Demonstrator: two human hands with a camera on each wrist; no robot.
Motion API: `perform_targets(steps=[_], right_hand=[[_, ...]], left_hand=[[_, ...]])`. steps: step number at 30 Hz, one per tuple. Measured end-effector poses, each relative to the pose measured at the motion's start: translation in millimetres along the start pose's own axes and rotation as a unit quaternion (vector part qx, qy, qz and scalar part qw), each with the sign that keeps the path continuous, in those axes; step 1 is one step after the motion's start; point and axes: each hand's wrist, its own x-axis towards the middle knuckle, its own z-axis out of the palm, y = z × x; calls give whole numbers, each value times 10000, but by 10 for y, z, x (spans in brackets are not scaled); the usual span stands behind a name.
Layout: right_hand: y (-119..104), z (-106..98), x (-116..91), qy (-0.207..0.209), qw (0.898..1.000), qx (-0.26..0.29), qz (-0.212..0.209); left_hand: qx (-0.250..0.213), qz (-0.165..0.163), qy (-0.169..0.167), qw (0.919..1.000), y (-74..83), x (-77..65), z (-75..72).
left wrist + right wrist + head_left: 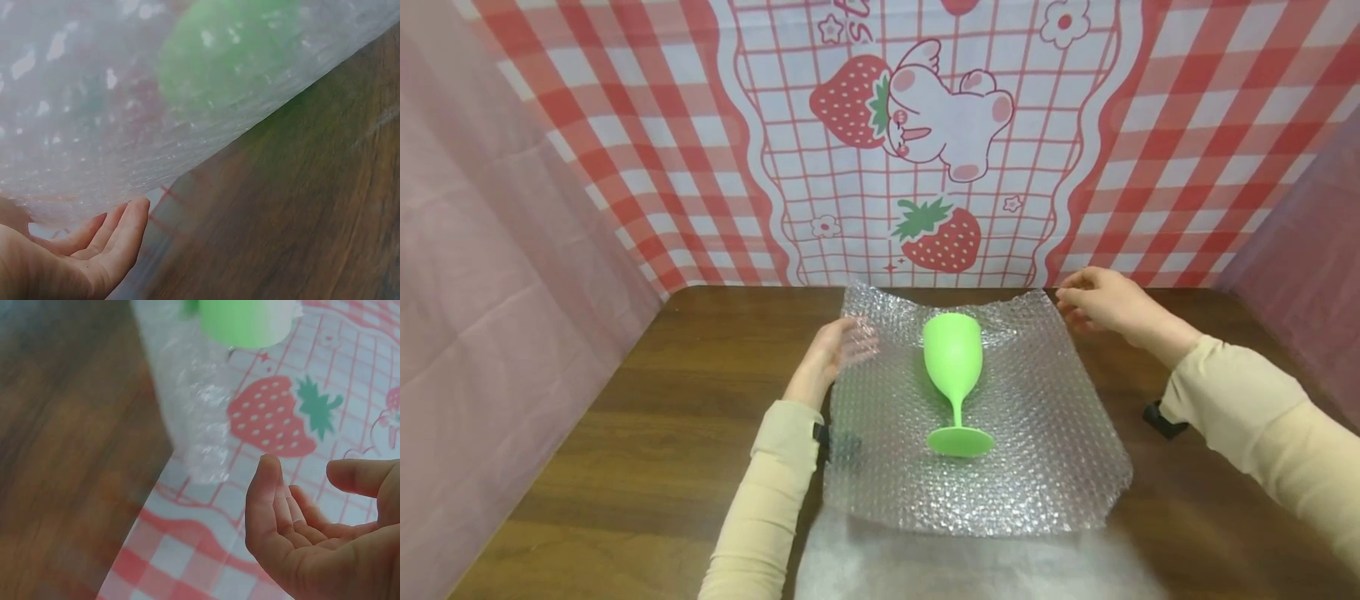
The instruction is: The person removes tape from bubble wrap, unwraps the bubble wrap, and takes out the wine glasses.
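A bright green plastic goblet [953,354] lies on a sheet of bubble wrap [887,450], its bowl toward the back and its round foot toward the front. My left hand [829,354] is at the sheet's left edge, and its extended fingers [128,234] reach under the wrap, showing through it. Beyond the far right corner of the sheet, my right hand [1105,302] is raised with fingers loosely bent. The right wrist view has a gap between its thumb and fingers [265,506], with nothing held there.
A whitish translucent sheet [970,567] lies at the front of the brown wooden table [647,417], partly beneath the bubble wrap. Behind the table hangs a red-and-white checked cloth [1180,150] with strawberry prints. Pink fabric [512,292] hangs on both sides.
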Motion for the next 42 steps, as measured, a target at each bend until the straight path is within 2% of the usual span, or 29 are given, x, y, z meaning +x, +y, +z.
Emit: perform_targets(steps=[4, 10, 15, 20, 27, 32, 38, 42], right_hand=[[-133, 87, -8, -126, 9996, 237, -57], [-282, 241, -2, -367, 9950, 925, -84], [-355, 335, 16, -745, 9806, 1811, 82], [-348, 455, 22, -991, 9665, 2353, 252], [-305, 659, 15, -1069, 9570, 2630, 600], [-299, 824, 13, -1167, 9543, 2592, 920], [-282, 1007, 27, -1008, 9417, 2955, 1251], [-255, 1111, 39, -970, 9418, 2898, 1399]], left_hand=[[-51, -19, 20, 10000, -2, -6, -5], [-91, -13, 18, 10000, -8, 0, -3], [-69, 50, 4, 10000, -13, 6, 5], [-22, 50, 10, 10000, -24, -2, -1], [152, 114, -78, 9998, -32, -26, 0], [97, 123, -33, 9999, -26, -28, -2], [51, 106, -27, 9999, -16, -31, 7], [66, 65, -18, 10000, -15, -34, 6]])
